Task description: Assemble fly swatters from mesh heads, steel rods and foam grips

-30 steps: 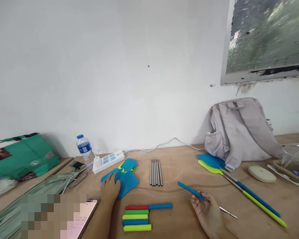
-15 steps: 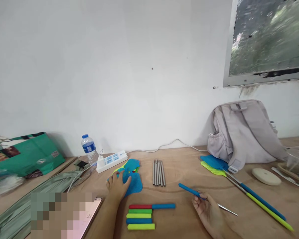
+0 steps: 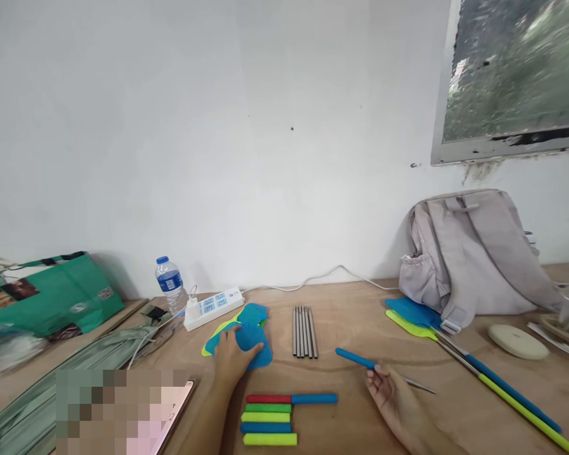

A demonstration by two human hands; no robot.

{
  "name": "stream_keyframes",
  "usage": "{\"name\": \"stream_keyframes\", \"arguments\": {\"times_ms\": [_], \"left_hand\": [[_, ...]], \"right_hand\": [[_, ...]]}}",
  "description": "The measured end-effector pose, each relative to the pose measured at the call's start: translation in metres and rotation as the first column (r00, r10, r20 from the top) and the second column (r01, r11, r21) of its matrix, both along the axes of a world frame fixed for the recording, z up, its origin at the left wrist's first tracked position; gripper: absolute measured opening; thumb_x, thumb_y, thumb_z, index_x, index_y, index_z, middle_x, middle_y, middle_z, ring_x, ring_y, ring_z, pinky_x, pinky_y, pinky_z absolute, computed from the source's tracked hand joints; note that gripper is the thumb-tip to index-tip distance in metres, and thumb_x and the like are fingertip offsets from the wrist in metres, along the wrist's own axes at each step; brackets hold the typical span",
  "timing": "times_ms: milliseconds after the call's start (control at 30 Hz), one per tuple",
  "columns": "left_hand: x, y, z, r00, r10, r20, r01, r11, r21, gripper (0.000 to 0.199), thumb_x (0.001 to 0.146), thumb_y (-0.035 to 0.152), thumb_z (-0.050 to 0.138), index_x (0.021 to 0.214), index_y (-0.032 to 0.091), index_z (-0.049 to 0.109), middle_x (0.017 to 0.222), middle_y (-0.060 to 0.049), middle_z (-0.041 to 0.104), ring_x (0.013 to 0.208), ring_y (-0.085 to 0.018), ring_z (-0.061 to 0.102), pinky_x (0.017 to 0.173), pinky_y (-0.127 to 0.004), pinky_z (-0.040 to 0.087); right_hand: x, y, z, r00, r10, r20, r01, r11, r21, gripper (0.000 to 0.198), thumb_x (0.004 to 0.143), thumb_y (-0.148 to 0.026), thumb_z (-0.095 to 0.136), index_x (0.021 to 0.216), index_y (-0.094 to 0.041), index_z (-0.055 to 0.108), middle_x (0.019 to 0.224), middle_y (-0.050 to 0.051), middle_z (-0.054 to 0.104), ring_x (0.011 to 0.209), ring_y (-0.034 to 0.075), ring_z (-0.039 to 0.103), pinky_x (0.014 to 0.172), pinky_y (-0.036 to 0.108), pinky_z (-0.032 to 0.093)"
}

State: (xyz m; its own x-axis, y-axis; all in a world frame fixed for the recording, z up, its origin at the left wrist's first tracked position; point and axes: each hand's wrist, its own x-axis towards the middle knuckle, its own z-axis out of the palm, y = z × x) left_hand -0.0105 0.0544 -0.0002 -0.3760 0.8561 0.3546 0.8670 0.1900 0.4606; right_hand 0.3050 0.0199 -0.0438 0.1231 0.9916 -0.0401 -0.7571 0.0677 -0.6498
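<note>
My left hand rests on a pile of blue and yellow-green fly swatter heads, thumb and fingers apart. My right hand pinches a blue handle tube, which points left over the table. A thin metal rod sticks out behind that hand; its join with the tube is hidden by the fingers. Between the hands lie several short handle tubes in green, yellow and blue. A red tube lies end to end with another blue tube. Several metal rods lie side by side farther back.
Two long-handled fly swatters lie at right beside a grey backpack and a cream oval object. A power strip, water bottle, phone and green bag are at left.
My left hand has shifted slightly right over the swatter heads, and more of the top blue head shows. The rod behind my right hand sticks out less. The view has shifted a little.
</note>
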Motion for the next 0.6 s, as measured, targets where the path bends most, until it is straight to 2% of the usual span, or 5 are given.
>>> {"name": "stream_keyframes", "arguments": {"times_ms": [167, 267, 333, 467, 600], "left_hand": [[0.011, -0.002, 0.029, 0.933, -0.081, 0.351, -0.030, 0.954, 0.298, 0.040, 0.065, 0.034, 0.053, 0.100, 0.017, 0.043, 0.104, -0.009, 0.052, 0.106, -0.028, 0.047, 0.090, -0.043, 0.037], [0.031, -0.015, 0.073, 0.900, -0.106, 0.423, -0.031, 0.952, 0.304, 0.043, 0.067, 0.038, 0.054, 0.102, 0.015, 0.044, 0.099, -0.008, 0.055, 0.095, -0.025, 0.053, 0.083, -0.041, 0.042], [0.045, -0.030, 0.106, 0.793, -0.308, 0.525, 0.137, 0.931, 0.340, 0.046, 0.069, 0.041, 0.054, 0.106, 0.016, 0.045, 0.097, -0.007, 0.057, 0.091, -0.022, 0.055, 0.079, -0.037, 0.045], [0.069, -0.063, 0.154, 0.659, -0.583, 0.476, 0.502, 0.812, 0.298, 0.034, 0.073, 0.039, 0.052, 0.100, 0.020, 0.053, 0.092, -0.003, 0.060, 0.084, -0.018, 0.056, 0.073, -0.030, 0.046], [0.087, -0.079, 0.164, 0.721, -0.638, 0.270, 0.587, 0.769, 0.252, 0.015, 0.072, 0.029, 0.053, 0.082, 0.020, 0.060, 0.083, -0.002, 0.061, 0.079, -0.017, 0.054, 0.071, -0.028, 0.042]], "right_hand": [[-0.004, 0.005, 0.017, 0.998, 0.065, 0.019, -0.063, 0.992, -0.107, 0.021, 0.052, -0.013, 0.071, 0.065, -0.017, 0.055, 0.060, -0.004, 0.060, 0.054, 0.010, 0.058, 0.052, 0.021, 0.051], [-0.005, 0.011, 0.041, 0.980, 0.154, 0.123, -0.154, 0.988, -0.008, 0.028, 0.053, -0.019, 0.073, 0.075, -0.018, 0.055, 0.062, -0.004, 0.060, 0.051, 0.009, 0.055, 0.048, 0.021, 0.046], [-0.002, 0.016, 0.070, 0.948, 0.197, 0.249, -0.226, 0.970, 0.090, 0.036, 0.055, -0.025, 0.074, 0.085, -0.019, 0.055, 0.062, -0.004, 0.060, 0.051, 0.009, 0.054, 0.049, 0.021, 0.044], [0.016, 0.013, 0.137, 0.791, 0.143, 0.594, -0.366, 0.890, 0.273, 0.040, 0.075, -0.037, 0.057, 0.109, -0.020, 0.049, 0.060, -0.002, 0.058, 0.061, 0.013, 0.056, 0.060, 0.028, 0.046], [0.034, -0.010, 0.170, 0.544, -0.033, 0.839, -0.438, 0.841, 0.317, 0.042, 0.082, -0.035, 0.047, 0.122, -0.024, 0.041, 0.061, -0.003, 0.054, 0.057, 0.014, 0.053, 0.055, 0.028, 0.045]]}}
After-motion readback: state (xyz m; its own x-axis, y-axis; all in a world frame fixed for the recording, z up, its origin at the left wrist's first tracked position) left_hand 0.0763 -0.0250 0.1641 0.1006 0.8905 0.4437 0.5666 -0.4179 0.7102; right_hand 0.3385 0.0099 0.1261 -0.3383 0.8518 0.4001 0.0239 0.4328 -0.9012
